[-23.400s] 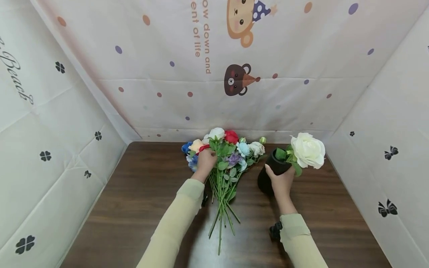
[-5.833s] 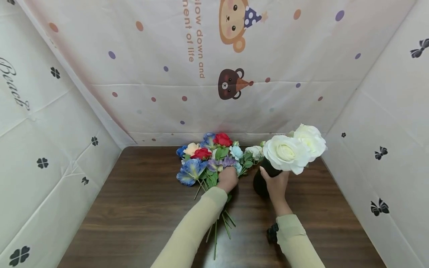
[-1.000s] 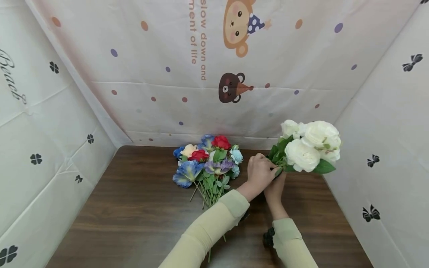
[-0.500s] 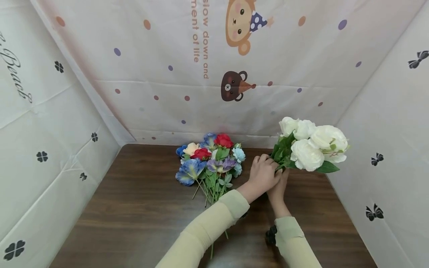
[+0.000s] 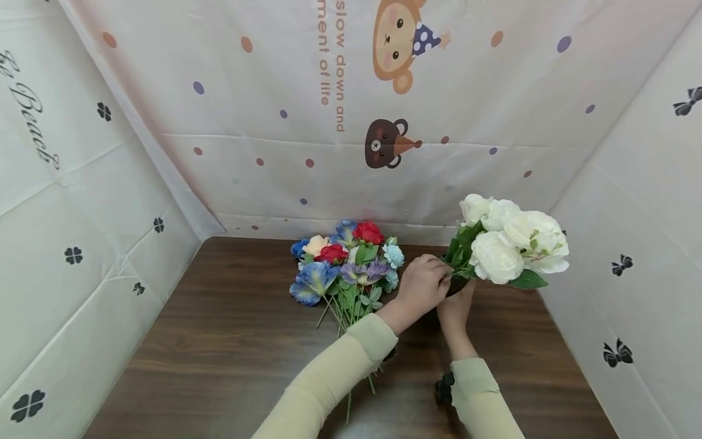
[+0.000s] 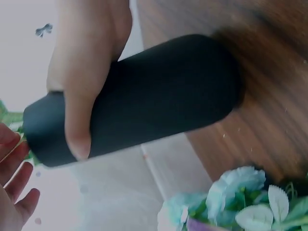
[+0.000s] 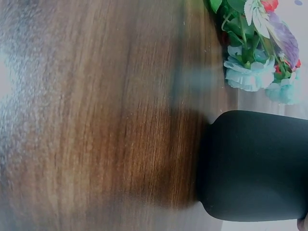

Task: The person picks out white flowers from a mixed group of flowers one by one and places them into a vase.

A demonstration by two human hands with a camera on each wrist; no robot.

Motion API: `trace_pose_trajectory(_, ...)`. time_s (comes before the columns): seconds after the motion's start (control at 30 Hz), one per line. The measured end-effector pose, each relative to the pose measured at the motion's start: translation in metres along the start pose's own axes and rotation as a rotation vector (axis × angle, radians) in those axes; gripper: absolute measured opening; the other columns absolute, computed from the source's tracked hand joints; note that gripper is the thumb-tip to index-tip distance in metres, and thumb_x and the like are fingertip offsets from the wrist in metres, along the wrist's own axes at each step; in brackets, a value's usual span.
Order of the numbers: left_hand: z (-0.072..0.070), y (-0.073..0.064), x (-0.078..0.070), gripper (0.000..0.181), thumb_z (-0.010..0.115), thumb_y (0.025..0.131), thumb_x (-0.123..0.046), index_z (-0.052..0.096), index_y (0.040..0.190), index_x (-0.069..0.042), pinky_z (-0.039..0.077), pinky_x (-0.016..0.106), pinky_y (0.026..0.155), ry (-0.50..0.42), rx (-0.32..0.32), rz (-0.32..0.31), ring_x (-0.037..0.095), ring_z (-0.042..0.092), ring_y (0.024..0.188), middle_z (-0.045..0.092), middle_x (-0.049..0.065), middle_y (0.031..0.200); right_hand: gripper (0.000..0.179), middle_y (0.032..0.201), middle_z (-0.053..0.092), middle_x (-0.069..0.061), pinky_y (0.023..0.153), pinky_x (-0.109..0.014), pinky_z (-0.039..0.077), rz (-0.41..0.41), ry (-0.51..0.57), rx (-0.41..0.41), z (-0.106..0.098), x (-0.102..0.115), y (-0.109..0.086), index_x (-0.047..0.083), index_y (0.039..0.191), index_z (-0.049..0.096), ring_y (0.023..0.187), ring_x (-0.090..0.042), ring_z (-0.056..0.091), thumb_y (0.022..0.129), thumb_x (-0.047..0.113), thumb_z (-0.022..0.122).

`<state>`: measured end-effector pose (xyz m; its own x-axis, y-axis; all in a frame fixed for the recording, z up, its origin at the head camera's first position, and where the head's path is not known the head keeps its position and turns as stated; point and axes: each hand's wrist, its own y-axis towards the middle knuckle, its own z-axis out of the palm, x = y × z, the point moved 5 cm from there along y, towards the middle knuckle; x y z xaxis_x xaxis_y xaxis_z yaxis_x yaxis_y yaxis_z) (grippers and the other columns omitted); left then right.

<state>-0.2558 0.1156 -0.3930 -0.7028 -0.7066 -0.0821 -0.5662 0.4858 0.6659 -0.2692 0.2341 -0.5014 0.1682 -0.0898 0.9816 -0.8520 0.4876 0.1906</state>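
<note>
In the head view, my right hand (image 5: 456, 311) grips a black vase (image 5: 457, 286), mostly hidden there by the hands. The left wrist view shows the vase standing on the table, thumb wrapped across its neck. Several white artificial flowers (image 5: 496, 256) with green leaves fan out of its mouth, leaning right. My left hand (image 5: 421, 283) is at the vase's mouth, thumb and index fingertips pinching a thin green stem there; its other fingers are spread loosely. The right wrist view catches the vase's lower part (image 7: 255, 166) and barely any of the hand.
Left of the vase lies a pile of artificial flowers: red roses (image 5: 368, 231), blue blooms (image 5: 312, 281), a purple flower (image 5: 364, 272) and light blue ones (image 5: 393, 256). Their green stems point toward the front of the wooden table (image 5: 230, 341). Printed cloth walls (image 5: 263, 79) enclose the back and sides.
More white flowers stand in the vase than several seconds ago, and the white bloom beside the pile is gone from there. Over the last half second, my left hand has drawn slightly left from the blooms.
</note>
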Motion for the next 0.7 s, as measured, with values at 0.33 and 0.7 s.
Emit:
trace_pose_trajectory(0.33, -0.023, -0.026, 0.044, 0.017, 0.068, 0.099, -0.019, 0.081, 0.109, -0.016, 0.057, 0.020, 0.065, -0.098, 0.024, -0.174, 0.009, 0.074, 0.078, 0.081, -0.002, 0.099, 0.096, 0.160, 0.034, -0.023, 0.126, -0.055, 0.025, -0.174, -0.163, -0.034, 0.001, 0.003, -0.001, 0.003, 0.158, 0.024, 0.150, -0.039, 0.034, 0.082, 0.004, 0.083)
trace_pose_trajectory(0.7, -0.004, -0.112, 0.159, 0.024, 0.058, 0.102, -0.009, 0.079, 0.114, -0.003, 0.032, 0.024, 0.052, -0.323, 0.382, -0.744, 0.011, 0.039, 0.048, 0.072, 0.014, 0.073, 0.098, 0.163, 0.032, -0.016, 0.126, -0.052, 0.025, -0.183, -0.143, -0.036, 0.001, 0.003, 0.001, 0.009, 0.160, 0.024, 0.153, -0.032, 0.032, 0.082, 0.007, 0.084)
